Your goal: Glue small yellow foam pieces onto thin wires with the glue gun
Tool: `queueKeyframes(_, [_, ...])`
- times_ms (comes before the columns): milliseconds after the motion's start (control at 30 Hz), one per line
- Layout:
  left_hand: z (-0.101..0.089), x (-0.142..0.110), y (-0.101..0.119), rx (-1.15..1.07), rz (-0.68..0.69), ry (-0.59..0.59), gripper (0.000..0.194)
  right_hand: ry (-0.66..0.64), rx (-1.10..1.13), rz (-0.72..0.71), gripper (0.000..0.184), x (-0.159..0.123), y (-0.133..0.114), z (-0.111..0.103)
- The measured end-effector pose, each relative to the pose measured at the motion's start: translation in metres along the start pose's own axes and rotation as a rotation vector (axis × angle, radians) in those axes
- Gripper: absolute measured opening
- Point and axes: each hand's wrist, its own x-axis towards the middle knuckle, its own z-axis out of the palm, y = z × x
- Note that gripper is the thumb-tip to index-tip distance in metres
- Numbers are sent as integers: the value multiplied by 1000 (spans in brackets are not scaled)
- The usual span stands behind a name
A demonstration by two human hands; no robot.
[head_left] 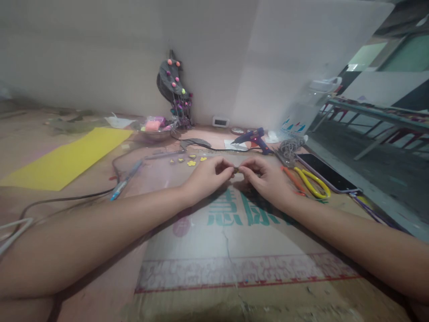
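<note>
My left hand (212, 173) and my right hand (263, 175) meet over the middle of the table, both closed in a pinch. Between their fingertips is a small dark piece (236, 169), too small to name. Just left of my left hand lie several small yellow flower cutouts (191, 163). A blue glue gun (250, 137) rests beyond my hands. To the right of my right hand are yellow-handled scissors (312, 182) and an orange-handled tool (293, 181).
A yellow sheet (67, 158) and a blue pen (126, 180) lie at left, near a dark cable. A phone (326, 172), a ball of grey yarn (291, 146) and a clear bottle (298, 107) line the right edge. A grey moon-shaped ornament (170, 80) leans on the wall.
</note>
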Motion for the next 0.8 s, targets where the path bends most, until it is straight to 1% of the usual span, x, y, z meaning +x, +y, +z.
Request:
queueKeyframes(67, [0, 0, -1, 0, 2, 3, 15, -18, 30, -5, 20, 0, 1, 0])
queueKeyframes(133, [0, 0, -1, -2, 9, 5, 16, -61, 106, 16, 20, 0, 3, 1])
queueKeyframes(267, [-1, 0, -1, 6, 16, 9, 16, -189, 322, 126, 25, 3, 7, 3])
queueKeyframes(367, [-1, 0, -1, 0, 15, 5, 18, -237, 387, 170, 27, 4, 7, 3])
queueKeyframes(567, [0, 0, -2, -9, 12, -1, 17, -201, 341, 151, 27, 4, 6, 3])
queueKeyframes(800, [0, -1, 0, -7, -14, -9, 17, -169, 301, 140, 29, 4, 12, 5])
